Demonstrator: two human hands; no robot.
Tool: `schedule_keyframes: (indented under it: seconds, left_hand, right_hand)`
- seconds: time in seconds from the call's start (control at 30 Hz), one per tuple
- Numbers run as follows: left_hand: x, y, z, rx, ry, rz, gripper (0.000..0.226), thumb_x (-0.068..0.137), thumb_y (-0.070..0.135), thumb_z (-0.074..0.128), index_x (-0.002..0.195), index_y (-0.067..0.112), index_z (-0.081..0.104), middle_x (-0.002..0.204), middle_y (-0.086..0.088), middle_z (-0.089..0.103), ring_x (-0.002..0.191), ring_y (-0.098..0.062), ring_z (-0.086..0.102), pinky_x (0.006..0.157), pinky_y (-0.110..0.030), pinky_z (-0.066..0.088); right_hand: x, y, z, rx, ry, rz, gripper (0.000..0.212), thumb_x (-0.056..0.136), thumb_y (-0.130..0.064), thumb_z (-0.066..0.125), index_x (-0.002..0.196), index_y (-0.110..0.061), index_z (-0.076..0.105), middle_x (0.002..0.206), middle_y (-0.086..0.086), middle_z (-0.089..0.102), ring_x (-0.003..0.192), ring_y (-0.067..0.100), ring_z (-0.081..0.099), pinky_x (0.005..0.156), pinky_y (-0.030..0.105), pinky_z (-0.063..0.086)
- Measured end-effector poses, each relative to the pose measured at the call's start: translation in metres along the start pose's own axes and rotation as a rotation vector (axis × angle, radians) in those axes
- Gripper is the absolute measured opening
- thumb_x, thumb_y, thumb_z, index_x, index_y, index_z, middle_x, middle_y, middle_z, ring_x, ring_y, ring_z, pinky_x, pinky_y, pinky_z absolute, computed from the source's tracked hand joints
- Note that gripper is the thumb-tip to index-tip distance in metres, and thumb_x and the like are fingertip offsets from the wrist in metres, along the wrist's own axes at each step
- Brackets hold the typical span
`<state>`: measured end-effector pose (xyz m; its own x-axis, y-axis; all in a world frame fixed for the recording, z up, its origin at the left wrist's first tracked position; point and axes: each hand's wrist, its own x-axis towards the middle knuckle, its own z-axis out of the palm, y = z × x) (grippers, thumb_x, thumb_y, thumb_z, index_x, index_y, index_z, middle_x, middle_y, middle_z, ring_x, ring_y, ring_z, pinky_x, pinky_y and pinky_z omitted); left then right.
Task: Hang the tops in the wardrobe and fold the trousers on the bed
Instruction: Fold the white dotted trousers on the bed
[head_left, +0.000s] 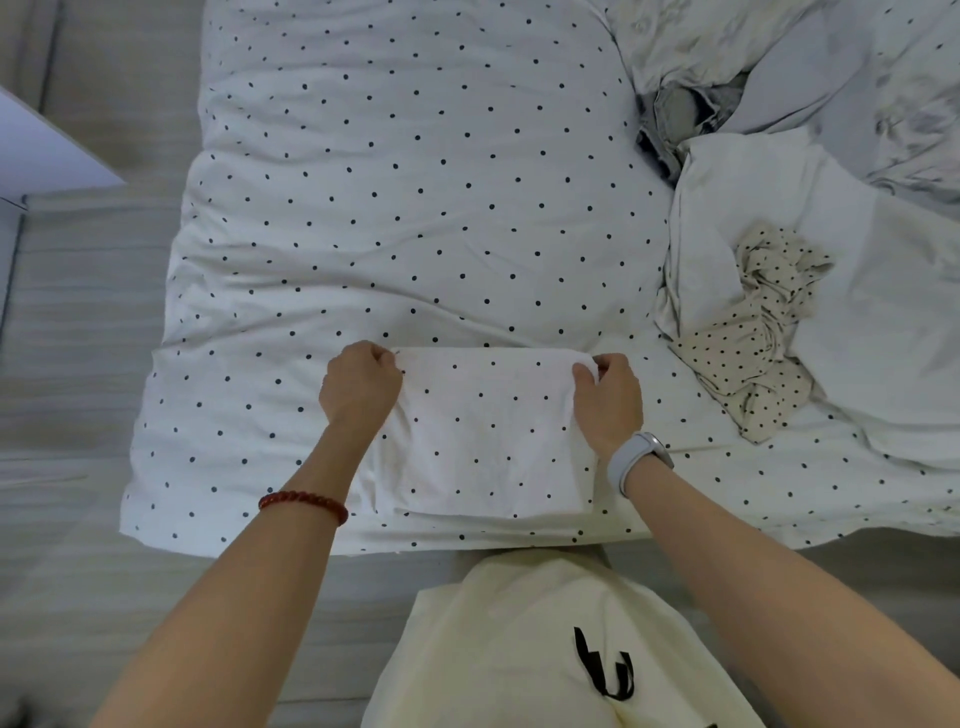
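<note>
A folded pair of white trousers with dark dots (485, 431) lies as a flat rectangle near the front edge of the bed (405, 171), which has a cover in the same dotted print. My left hand (358, 384) pinches the fold's far left corner. My right hand (608, 397) pinches its far right corner. Both sets of fingers are curled on the cloth.
To the right lies a heap of clothes: a crumpled cream dotted garment (753, 327), white garments (852, 291), a dark grey piece (675, 114) and pale grey cloth (810, 57). A white furniture corner (47, 150) juts in at the left over the grey floor (78, 322).
</note>
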<state>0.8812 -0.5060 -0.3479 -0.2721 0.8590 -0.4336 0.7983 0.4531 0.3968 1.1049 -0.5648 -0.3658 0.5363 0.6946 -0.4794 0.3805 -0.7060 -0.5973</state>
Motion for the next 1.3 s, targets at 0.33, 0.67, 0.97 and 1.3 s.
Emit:
schedule_keyframes:
  seconds: [0.33,0.67,0.97,1.3]
  left_hand:
    - [-0.004,-0.005,0.005,-0.552,0.028,-0.312,0.044,0.097,0.016,0.041,0.057,0.015,0.024,0.058,-0.001,0.024,0.053,-0.016,0.021,0.05,-0.027,0.02]
    - [-0.018,0.0,0.028,0.397,0.351,0.97,0.045,0.095,0.035,0.04,0.133,0.013,0.048,0.141,-0.012,0.045,0.133,-0.032,0.033,0.107,-0.051,0.02]
    - [-0.001,-0.07,0.055,0.56,0.072,0.631,0.061,0.094,0.052,0.023,0.148,0.024,0.02,0.155,-0.009,0.02,0.141,-0.039,0.017,0.11,-0.056,0.019]
    - [-0.032,-0.056,0.034,-0.27,-0.048,-0.033,0.078,0.083,0.051,0.061,0.144,0.016,0.029,0.139,-0.008,0.043,0.127,-0.029,0.043,0.1,-0.039,0.038]
  right_hand:
    - [0.001,0.002,-0.001,-0.064,0.071,-0.055,0.02,0.096,-0.025,0.046,0.105,-0.007,0.05,0.103,0.009,0.054,0.086,0.022,0.047,0.077,0.031,0.036]
    - [-0.011,0.013,0.012,-0.625,0.071,-0.946,0.047,0.092,-0.029,0.035,0.139,-0.021,0.033,0.145,0.008,0.037,0.135,0.026,0.031,0.109,0.06,0.016]
    - [0.021,0.057,0.027,-0.806,-0.121,-0.706,0.052,0.097,-0.049,0.02,0.144,-0.029,0.027,0.151,0.007,0.03,0.138,0.032,0.026,0.108,0.058,0.02]
    - [-0.023,0.051,0.016,0.164,-0.196,0.043,0.084,0.088,-0.044,0.055,0.149,-0.015,0.004,0.153,0.003,0.023,0.139,0.022,0.026,0.112,0.035,0.026]
